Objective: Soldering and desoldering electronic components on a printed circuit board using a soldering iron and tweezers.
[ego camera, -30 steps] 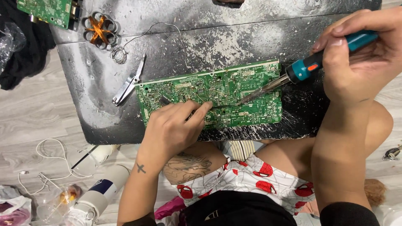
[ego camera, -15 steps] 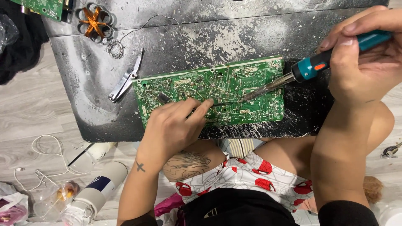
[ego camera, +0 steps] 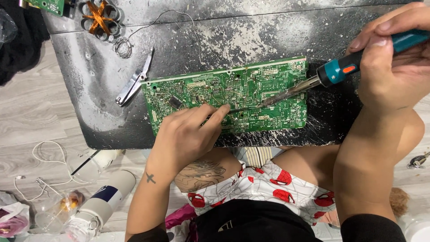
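A: Head view, quick pass. Where was the green circuit board?

B: Flat on the dark, paint-flecked worktop, close to its near edge, about mid-width.

A: Left hand?

B: Rested on the board's near-left part, fingers curled, thumb and forefinger pinched on a thin dark wire or pin that pointed toward the iron's tip. Couldn't tell exactly what that thin piece was.

A: Right hand?

B: Closed around the teal handle of a soldering iron, near the worktop's right edge. Metal tip angled down-left, touching the board near its middle, just beside the end of the pinched piece.

A: Other stuff on the worktop?

B: Metal tweezers lay just left of the board, not touching it. Coil of solder wire near the far-left corner, loose strand arcing toward the board's far edge. Copper-wound coil at the far-left edge.

A: Floor?

B: White bottle and a white cable left of the person's knee.
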